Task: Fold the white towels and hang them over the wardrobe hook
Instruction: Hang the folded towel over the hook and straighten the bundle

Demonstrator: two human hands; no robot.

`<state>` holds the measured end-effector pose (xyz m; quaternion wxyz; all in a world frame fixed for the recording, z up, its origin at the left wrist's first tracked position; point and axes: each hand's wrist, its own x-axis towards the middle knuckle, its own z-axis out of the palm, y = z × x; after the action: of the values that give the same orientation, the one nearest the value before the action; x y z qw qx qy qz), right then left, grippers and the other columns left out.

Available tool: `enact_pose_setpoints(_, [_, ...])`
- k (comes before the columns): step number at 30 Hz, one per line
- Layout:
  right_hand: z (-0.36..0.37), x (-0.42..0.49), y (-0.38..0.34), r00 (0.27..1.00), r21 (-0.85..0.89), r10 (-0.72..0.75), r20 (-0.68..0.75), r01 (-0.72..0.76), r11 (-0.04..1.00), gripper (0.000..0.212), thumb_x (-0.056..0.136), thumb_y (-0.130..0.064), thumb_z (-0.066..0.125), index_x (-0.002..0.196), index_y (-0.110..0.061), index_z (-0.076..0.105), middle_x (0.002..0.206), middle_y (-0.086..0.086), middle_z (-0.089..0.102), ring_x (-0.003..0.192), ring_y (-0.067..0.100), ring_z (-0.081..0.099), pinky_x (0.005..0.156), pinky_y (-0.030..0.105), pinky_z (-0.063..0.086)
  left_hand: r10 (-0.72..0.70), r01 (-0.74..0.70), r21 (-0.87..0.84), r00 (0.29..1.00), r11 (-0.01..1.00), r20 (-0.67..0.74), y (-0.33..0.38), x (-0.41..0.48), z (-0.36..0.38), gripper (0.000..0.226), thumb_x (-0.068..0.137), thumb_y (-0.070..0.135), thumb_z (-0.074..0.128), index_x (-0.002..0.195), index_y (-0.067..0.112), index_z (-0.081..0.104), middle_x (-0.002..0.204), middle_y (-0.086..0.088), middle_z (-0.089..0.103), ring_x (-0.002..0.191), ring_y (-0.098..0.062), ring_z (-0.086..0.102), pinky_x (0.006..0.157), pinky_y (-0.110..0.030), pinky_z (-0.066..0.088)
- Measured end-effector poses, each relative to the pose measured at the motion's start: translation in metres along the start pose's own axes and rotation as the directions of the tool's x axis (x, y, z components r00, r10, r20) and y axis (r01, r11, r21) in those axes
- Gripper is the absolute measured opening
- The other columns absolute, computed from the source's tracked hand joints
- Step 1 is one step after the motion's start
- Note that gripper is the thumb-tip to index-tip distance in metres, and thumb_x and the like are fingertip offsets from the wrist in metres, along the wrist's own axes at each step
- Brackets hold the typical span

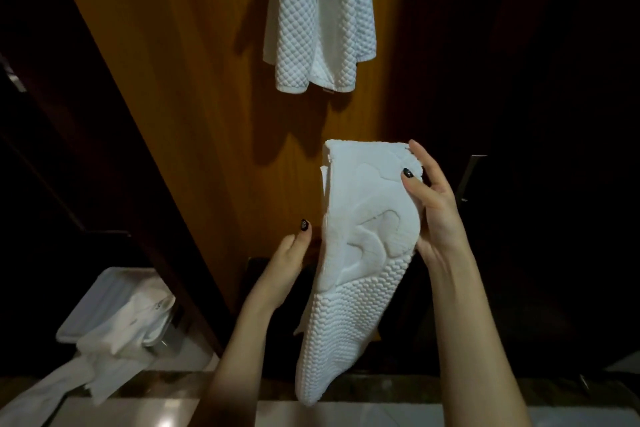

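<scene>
My right hand [433, 204] pinches the folded white towel [360, 253]; left hand [287, 267] at its edge, grip I cannot tell

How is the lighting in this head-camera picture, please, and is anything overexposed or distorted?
Head view: the held towel is blown out near its top, weave lost; the hung towel casts a hard shadow on the wooden panel; both sides are dark; wide-angle distortion slants the panel's edges.

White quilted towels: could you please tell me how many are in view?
2. One hanging towel is at the top against the wood panel; one folded towel is at centre, held by the right hand. White cloth at lower left may be more.
</scene>
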<state>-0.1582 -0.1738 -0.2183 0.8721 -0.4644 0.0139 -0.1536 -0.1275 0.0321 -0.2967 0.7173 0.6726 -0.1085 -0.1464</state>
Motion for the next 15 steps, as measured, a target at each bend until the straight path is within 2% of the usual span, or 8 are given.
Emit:
enact_pose_setpoints(2, [-0.002,-0.002,0.000,1.000,0.008,0.008,-0.002,-0.008,1.000,0.042,0.088,0.002,0.056,0.119,-0.026,0.061,0.117,0.003,0.068,0.099,0.022,0.069,0.082,0.036,0.058,-0.011,0.010,0.027,0.999,1.000,0.047,0.004,-0.002,0.003,0.080,0.067,0.083,0.053,0.113,0.018,0.067,0.122,-0.004,0.064,0.118,-0.018,0.055,0.104,-0.041,0.037])
enact_pose_setpoints(5, [-0.004,-0.002,0.001,0.999,0.018,-0.005,-0.035,0.005,1.000,0.041,0.089,0.001,0.055,0.120,-0.025,0.059,0.114,0.002,0.068,0.099,0.021,0.069,0.082,0.035,0.058,0.084,-0.086,0.037,0.995,0.996,0.055,0.012,-0.001,0.007,0.055,0.064,0.076,0.063,0.077,0.024,0.075,0.083,0.005,0.070,0.081,-0.008,0.063,0.075,-0.021,0.046])
enact_pose_setpoints(7, [-0.005,0.000,0.003,0.997,0.008,-0.022,-0.068,0.022,1.000,0.040,0.090,0.000,0.057,0.122,-0.025,0.059,0.116,0.002,0.067,0.103,0.023,0.068,0.084,0.037,0.058,0.167,-0.168,0.017,0.984,0.986,0.061,0.015,-0.001,0.002,0.044,0.070,0.058,0.072,0.077,0.014,0.073,0.077,0.007,0.068,0.074,-0.005,0.060,0.069,-0.019,0.045])
enact_pose_setpoints(9, [-0.005,0.000,0.007,0.993,-0.022,-0.039,-0.111,0.037,0.999,0.041,0.090,-0.001,0.058,0.123,-0.025,0.059,0.120,0.003,0.065,0.107,0.025,0.066,0.084,0.038,0.058,0.213,-0.213,0.040,0.977,0.976,0.008,0.018,-0.002,-0.001,0.045,0.069,0.034,0.080,0.089,-0.004,0.070,0.087,-0.008,0.069,0.083,-0.011,0.060,0.078,-0.028,0.048])
enact_pose_setpoints(10, [-0.006,0.000,0.010,0.990,-0.034,-0.046,-0.133,0.042,0.999,0.041,0.091,-0.002,0.059,0.124,-0.026,0.059,0.121,0.004,0.064,0.107,0.026,0.066,0.084,0.039,0.058,0.220,-0.218,0.055,0.975,0.974,-0.023,0.020,-0.002,-0.002,0.043,0.067,0.025,0.082,0.093,-0.008,0.069,0.094,-0.017,0.069,0.087,-0.016,0.061,0.083,-0.035,0.049])
enact_pose_setpoints(11, [-0.005,0.000,0.012,0.987,-0.037,-0.050,-0.154,0.045,0.998,0.041,0.091,-0.002,0.059,0.124,-0.026,0.058,0.122,0.004,0.064,0.106,0.026,0.066,0.083,0.039,0.058,0.230,-0.226,0.076,0.972,0.971,-0.049,0.021,-0.003,-0.002,0.039,0.067,0.020,0.082,0.093,-0.007,0.070,0.097,-0.019,0.069,0.089,-0.017,0.062,0.084,-0.036,0.049])
enact_pose_setpoints(15, [-0.005,-0.002,0.019,0.973,-0.010,-0.065,-0.223,0.065,0.998,0.044,0.092,0.001,0.056,0.128,-0.024,0.056,0.120,0.005,0.063,0.100,0.022,0.068,0.077,0.036,0.060,0.295,-0.276,0.148,0.948,0.950,-0.123,0.026,-0.010,0.006,0.005,0.076,0.009,0.073,0.081,0.009,0.073,0.081,-0.001,0.071,0.075,-0.003,0.063,0.069,-0.015,0.047])
